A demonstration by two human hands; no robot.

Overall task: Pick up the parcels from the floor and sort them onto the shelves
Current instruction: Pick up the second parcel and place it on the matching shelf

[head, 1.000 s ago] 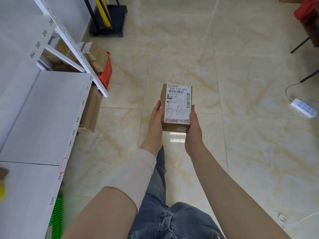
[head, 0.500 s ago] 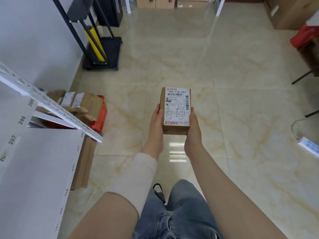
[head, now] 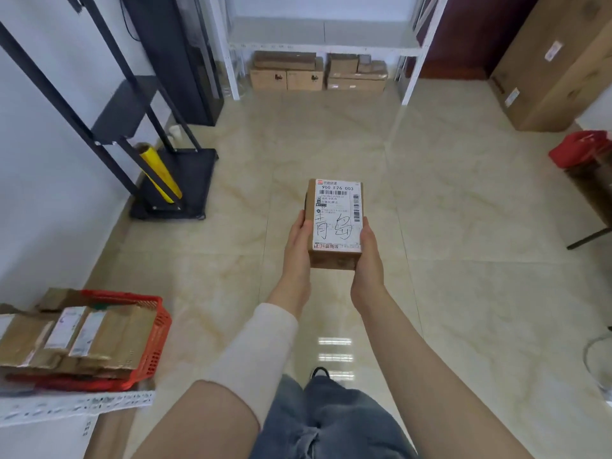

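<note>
A small brown cardboard parcel (head: 335,223) with a white shipping label and handwritten characters is held out in front of me, above the tiled floor. My left hand (head: 298,246) grips its left side and my right hand (head: 368,256) grips its right side. A white metal shelf unit (head: 318,38) stands at the far wall, with several brown boxes (head: 318,72) under its lowest board. Part of another white shelf edge (head: 76,405) shows at the lower left.
A red plastic basket (head: 152,339) filled with several parcels sits at the lower left. A black stand (head: 172,180) with a yellow roll leans by the left wall. Large cartons (head: 556,67) and a red bag (head: 579,147) are at the right. Open tiled floor lies ahead.
My view has lifted and turned away from the left shelf toward the far shelf. The parcel stays between both hands, held the same way.
</note>
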